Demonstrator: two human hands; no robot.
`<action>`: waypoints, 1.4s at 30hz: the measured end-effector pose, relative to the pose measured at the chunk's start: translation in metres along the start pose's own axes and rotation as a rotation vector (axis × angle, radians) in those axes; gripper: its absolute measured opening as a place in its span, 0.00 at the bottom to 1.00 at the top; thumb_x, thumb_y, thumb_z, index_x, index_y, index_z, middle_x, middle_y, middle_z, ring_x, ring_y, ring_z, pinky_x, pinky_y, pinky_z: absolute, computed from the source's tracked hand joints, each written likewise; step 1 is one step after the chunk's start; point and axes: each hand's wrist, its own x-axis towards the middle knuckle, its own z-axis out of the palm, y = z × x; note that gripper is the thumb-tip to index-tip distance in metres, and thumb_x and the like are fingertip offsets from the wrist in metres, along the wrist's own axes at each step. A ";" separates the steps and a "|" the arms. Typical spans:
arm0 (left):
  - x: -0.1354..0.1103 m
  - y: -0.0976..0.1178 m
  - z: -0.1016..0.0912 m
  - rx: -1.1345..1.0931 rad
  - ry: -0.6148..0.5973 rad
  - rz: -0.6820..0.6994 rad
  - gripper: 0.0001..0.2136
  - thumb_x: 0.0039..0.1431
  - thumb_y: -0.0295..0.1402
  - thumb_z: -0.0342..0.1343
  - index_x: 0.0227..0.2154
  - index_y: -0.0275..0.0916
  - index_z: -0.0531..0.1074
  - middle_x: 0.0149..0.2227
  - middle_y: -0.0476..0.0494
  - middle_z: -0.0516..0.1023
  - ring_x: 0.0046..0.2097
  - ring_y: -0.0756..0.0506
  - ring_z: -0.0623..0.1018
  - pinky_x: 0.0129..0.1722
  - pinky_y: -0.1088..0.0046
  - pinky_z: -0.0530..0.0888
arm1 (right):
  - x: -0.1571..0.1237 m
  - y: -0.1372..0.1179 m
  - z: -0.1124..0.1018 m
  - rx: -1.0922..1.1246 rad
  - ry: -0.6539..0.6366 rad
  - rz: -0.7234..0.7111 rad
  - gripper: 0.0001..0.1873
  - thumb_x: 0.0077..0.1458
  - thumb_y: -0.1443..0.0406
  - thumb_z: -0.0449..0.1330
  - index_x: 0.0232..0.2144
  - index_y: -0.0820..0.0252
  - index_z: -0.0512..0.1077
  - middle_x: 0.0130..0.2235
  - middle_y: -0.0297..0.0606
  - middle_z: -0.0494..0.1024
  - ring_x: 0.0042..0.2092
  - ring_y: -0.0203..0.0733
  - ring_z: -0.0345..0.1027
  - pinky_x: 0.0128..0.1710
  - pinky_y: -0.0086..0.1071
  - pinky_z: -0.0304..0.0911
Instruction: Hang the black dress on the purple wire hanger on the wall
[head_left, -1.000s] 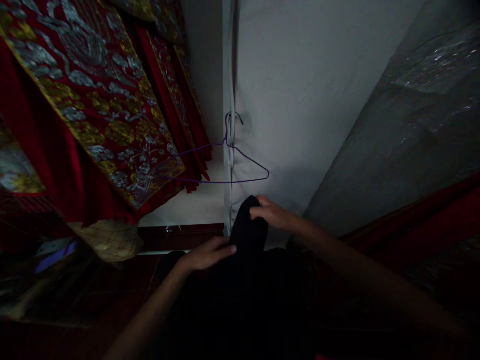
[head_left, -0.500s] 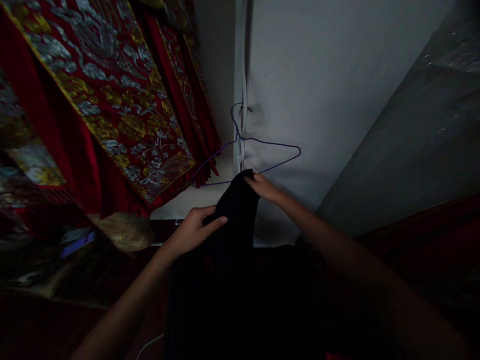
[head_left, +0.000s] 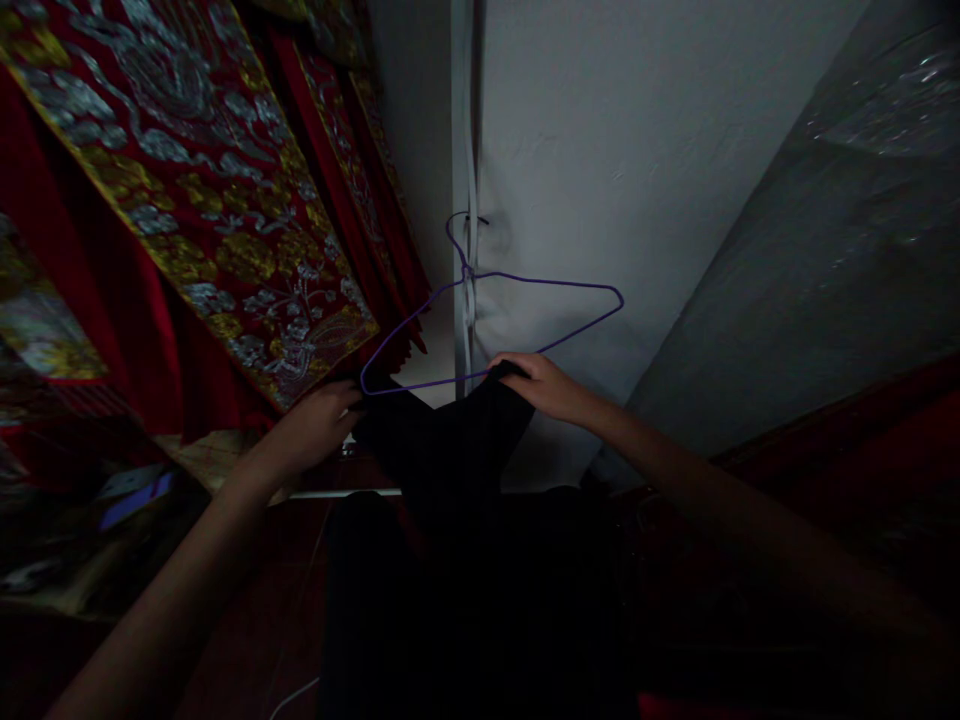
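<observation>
A thin purple clothes hanger hangs by its hook from a small peg at the wall's corner. Below it a black garment is stretched between my two hands; its exact kind is too dark to tell. My left hand is closed on the garment's left edge, near the hanger's lower left corner. My right hand pinches the garment's upper right part, just under the hanger's bottom bar. The cloth's lower end merges with the darkness underneath.
Red cloth with gold and silver embroidery hangs close on the left. Whitish cables run down the pale wall. Clear plastic sheeting covers something on the right. A blue-violet flat object lies at lower left.
My left hand has moved left and up, spreading the black garment wide. My right hand has shifted slightly right. The hanger's bottom bar now shows in front of the garment.
</observation>
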 end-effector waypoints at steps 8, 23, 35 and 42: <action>0.014 0.029 -0.049 -0.116 0.237 0.231 0.08 0.55 0.40 0.57 0.27 0.43 0.77 0.43 0.37 0.77 0.49 0.34 0.75 0.54 0.56 0.71 | -0.010 -0.004 -0.010 -0.042 0.041 0.061 0.10 0.61 0.63 0.53 0.35 0.59 0.73 0.34 0.34 0.77 0.36 0.40 0.70 0.37 0.32 0.63; -0.007 0.059 -0.074 0.077 0.232 0.326 0.08 0.57 0.38 0.52 0.33 0.43 0.75 0.56 0.39 0.75 0.68 0.30 0.61 0.67 0.41 0.55 | -0.015 0.003 0.000 0.094 0.040 0.095 0.09 0.62 0.62 0.54 0.32 0.60 0.70 0.31 0.34 0.73 0.32 0.39 0.66 0.33 0.33 0.63; 0.094 0.066 -0.013 -0.193 0.460 0.226 0.20 0.60 0.27 0.47 0.55 0.36 0.66 0.46 0.40 0.79 0.50 0.40 0.79 0.54 0.61 0.74 | -0.021 -0.024 0.004 0.064 0.080 0.039 0.14 0.65 0.62 0.51 0.43 0.59 0.75 0.37 0.38 0.78 0.40 0.43 0.71 0.44 0.37 0.66; 0.097 0.040 -0.028 -0.005 0.495 0.182 0.18 0.63 0.29 0.45 0.51 0.35 0.73 0.50 0.37 0.79 0.52 0.38 0.77 0.57 0.58 0.72 | -0.022 0.013 -0.051 -0.102 0.740 0.154 0.28 0.58 0.66 0.56 0.61 0.59 0.67 0.41 0.40 0.79 0.38 0.44 0.73 0.44 0.41 0.68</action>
